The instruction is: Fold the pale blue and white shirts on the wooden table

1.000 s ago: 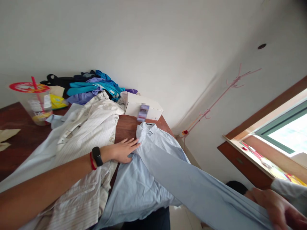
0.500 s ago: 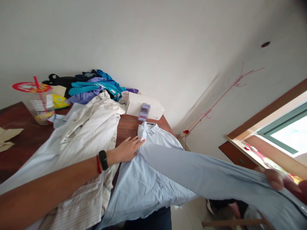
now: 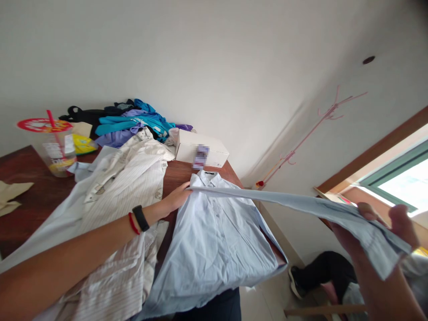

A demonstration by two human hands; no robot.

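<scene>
A light blue button-up shirt lies front up, its collar toward the wall and its hem hanging over the near table edge. At the shoulder on its left side, my left hand pinches the cloth where the sleeve begins. My right hand is closed on the cuff end and holds it up in the air at the right. Between both hands the sleeve stretches taut in a narrow strip across the shirt's upper front. A striped cream-white shirt lies beside it, under my left forearm.
A white box stands behind the collar. Piled clothes lie against the wall, near a plastic cup with a straw. A pink coat stand is at right. Dark-clothed legs of a person show low on the right.
My right hand has turned palm up, and the sleeve has gone from a broad drape to a narrow taut strip. My left hand has shifted slightly left, from lying flat to pinching the shoulder.
</scene>
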